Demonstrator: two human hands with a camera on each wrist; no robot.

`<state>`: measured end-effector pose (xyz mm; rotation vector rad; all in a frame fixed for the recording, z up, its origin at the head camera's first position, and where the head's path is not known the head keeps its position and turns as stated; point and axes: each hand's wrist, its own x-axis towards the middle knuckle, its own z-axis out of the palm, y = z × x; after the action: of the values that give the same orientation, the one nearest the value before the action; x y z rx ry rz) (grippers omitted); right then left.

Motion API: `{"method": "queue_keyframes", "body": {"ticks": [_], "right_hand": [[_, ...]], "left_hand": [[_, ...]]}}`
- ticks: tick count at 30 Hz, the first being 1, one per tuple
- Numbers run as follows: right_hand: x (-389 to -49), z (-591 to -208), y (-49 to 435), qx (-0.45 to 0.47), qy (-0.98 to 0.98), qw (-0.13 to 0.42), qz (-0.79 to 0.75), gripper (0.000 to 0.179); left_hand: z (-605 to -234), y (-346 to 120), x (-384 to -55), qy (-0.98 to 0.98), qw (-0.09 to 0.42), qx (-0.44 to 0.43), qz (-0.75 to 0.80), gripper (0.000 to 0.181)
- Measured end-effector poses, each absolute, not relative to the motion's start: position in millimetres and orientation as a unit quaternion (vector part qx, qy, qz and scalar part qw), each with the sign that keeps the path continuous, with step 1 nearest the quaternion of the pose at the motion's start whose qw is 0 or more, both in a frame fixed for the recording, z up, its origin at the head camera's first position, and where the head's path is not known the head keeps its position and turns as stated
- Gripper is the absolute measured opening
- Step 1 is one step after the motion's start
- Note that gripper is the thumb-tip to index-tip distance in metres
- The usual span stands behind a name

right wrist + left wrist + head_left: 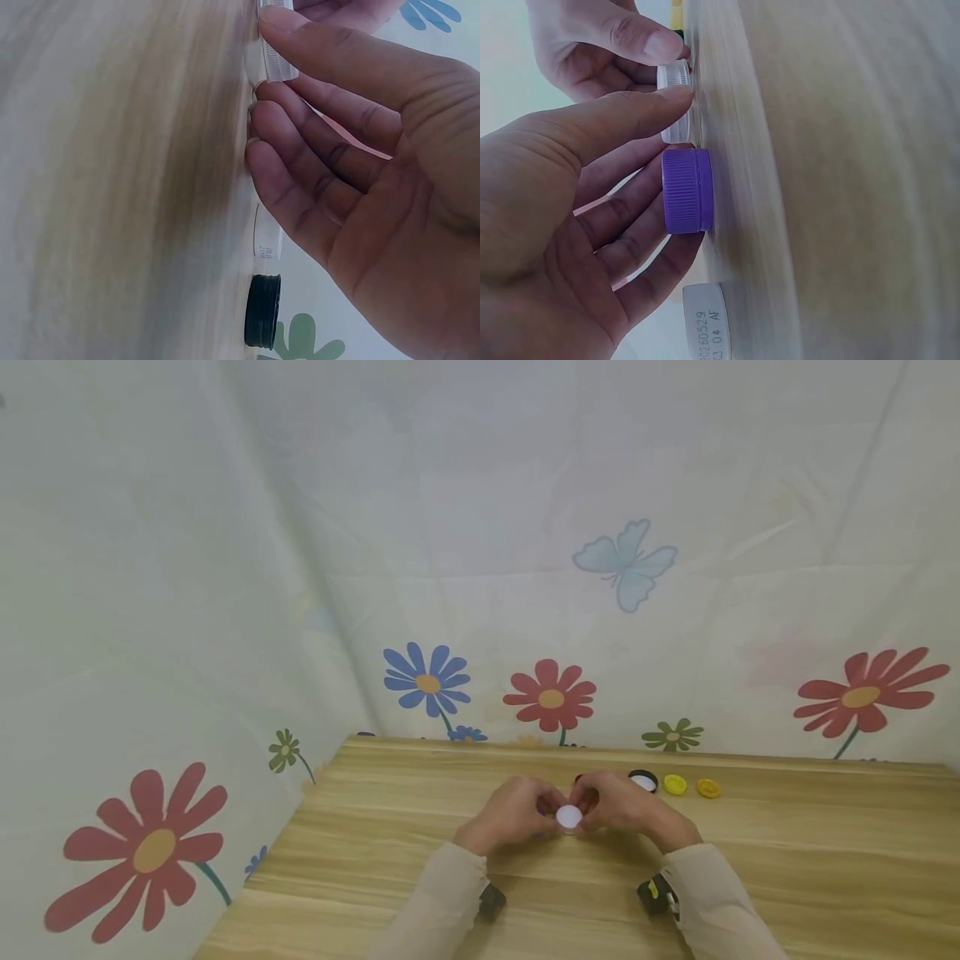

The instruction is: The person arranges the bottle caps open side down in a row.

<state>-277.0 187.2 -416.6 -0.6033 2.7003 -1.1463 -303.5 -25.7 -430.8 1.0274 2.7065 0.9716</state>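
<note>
A white ribbed bottle cap [568, 817] is between the two hands, close over the wooden table. My left hand [513, 814] pinches one side of it, with the thumb on its near side. From the other side my right hand [618, 806] pinches the same cap by thumb and fingers. In the left wrist view a purple ribbed cap [686, 191] stands against the left hand's lower fingers. Past those fingers is a white cap with a printed date [706, 322]. The right wrist view has the right thumb on the white cap [277, 56], its lower fingertips down at the table.
Beyond the right hand, a black-rimmed cap with a white inside [643, 781], a yellow cap [675, 785] and an orange cap [708, 788] lie in a row on the wooden table [825, 860]. Flower-printed cloth [480, 610] hangs behind the table and along its left side.
</note>
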Motion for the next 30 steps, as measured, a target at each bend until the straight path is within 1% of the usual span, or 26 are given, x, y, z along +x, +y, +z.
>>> {"method": "queue_keyframes", "body": {"ticks": [13, 20, 26, 30], "right_hand": [[-272.8, -422.9, 189.0, -0.202, 0.907, 0.061, -0.364, 0.026], [-272.9, -422.8, 189.6, -0.206, 0.904, 0.068, -0.369, 0.026], [-271.7, -422.5, 190.7, -0.211, 0.901, 0.06, -0.373, 0.026], [-270.2, -421.4, 191.7, -0.217, 0.898, 0.056, -0.378, 0.027]], "left_hand": [[-434.8, -21.2, -301.1, 0.891, 0.042, 0.337, 0.301, 0.021], [-434.0, -21.6, -301.4, 0.892, 0.04, 0.338, 0.297, 0.022], [-433.2, -22.8, -301.8, 0.889, 0.03, 0.348, 0.296, 0.022], [-431.2, -24.6, -301.3, 0.889, 0.038, 0.341, 0.304, 0.022]]}}
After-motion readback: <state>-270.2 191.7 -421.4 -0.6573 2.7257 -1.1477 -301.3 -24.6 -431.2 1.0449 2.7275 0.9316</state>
